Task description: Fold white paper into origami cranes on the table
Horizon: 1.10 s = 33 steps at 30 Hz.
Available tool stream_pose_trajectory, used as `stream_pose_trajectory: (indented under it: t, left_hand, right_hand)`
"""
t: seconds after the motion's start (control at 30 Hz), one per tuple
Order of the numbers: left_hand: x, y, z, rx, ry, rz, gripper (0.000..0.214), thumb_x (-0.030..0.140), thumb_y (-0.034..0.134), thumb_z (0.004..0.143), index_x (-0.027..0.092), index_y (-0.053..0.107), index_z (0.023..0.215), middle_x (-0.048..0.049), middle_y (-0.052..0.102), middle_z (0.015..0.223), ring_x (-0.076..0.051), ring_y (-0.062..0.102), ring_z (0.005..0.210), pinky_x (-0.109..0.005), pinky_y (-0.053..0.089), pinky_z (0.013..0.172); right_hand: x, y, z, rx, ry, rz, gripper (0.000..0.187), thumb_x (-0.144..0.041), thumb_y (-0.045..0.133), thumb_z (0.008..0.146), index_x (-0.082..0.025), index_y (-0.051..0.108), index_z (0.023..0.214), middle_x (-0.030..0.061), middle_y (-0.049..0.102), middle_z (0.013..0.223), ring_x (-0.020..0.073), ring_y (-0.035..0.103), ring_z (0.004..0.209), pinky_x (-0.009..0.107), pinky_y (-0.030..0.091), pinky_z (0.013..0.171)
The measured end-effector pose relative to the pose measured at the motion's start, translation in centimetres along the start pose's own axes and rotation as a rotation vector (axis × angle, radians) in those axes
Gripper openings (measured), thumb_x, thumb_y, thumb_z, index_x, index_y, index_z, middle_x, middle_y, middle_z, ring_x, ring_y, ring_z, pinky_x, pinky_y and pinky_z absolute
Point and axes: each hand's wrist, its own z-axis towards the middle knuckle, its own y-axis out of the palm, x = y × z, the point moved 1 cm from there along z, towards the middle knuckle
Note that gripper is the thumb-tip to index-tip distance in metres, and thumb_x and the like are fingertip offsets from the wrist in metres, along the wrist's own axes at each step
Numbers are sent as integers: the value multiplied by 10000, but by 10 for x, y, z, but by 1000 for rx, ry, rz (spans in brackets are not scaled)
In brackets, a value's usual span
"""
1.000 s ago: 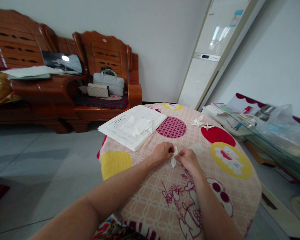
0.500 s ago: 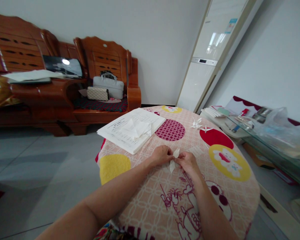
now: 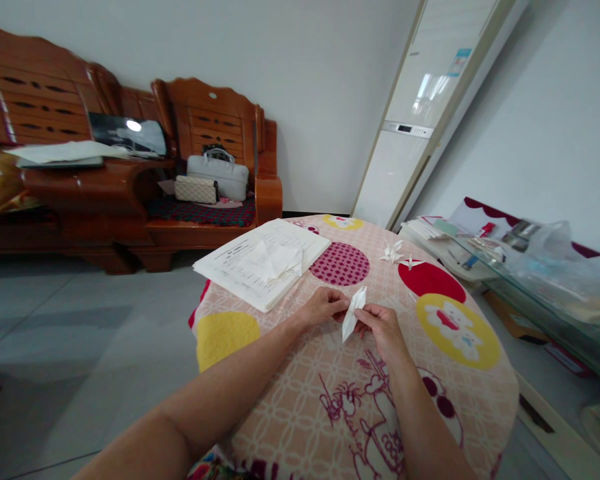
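A piece of folded white paper, long and pointed at both ends, is held just above the patterned tablecloth. My right hand pinches it from the right, thumb on its face. From the left, my left hand has its fingers closed at the paper's edge; some fingertips are hidden behind it. Beyond my hands lie folded paper cranes in white. A stack of printed sheets rests on the table's left side, with loose folded white paper on top.
A glass-topped stand with papers and a plastic bag is close on the right. Behind the table stand a wooden sofa with bags on its seat and a tall white air conditioner.
The folded paper has been turned so more of its long face shows. My right hand has shifted its grip slightly to the right, and the fingers of both hands have moved apart a little.
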Motion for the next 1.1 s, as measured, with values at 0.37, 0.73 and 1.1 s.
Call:
stream_pose_trajectory:
  t: [0.37,0.73,1.1]
  left_hand:
    - [1,0,0,31,-74,3,244,333,619,734,102,623,655,-2,586,546,-90,531,491,-205,407,507]
    - [-1,4,2,65,49,-157,270,287,724,672,113,570,809,13,606,613,-85,557,486,-197,445,502]
    - [1,2,-1,35,-69,-169,277,314,709,698,80,650,833,-31,647,672,-97,591,552,-215,479,559]
  right_hand:
    - [-4,1,-2,-34,35,-53,248,-386,724,668,-155,672,595,25,650,501,145,564,440,228,393,411]
    - [-2,1,-2,-59,58,-10,275,-404,726,671,-151,663,586,24,638,486,132,535,405,229,393,400]
    - [-2,2,-3,-41,56,-32,270,-408,710,681,-163,660,581,26,645,497,141,542,418,236,393,404]
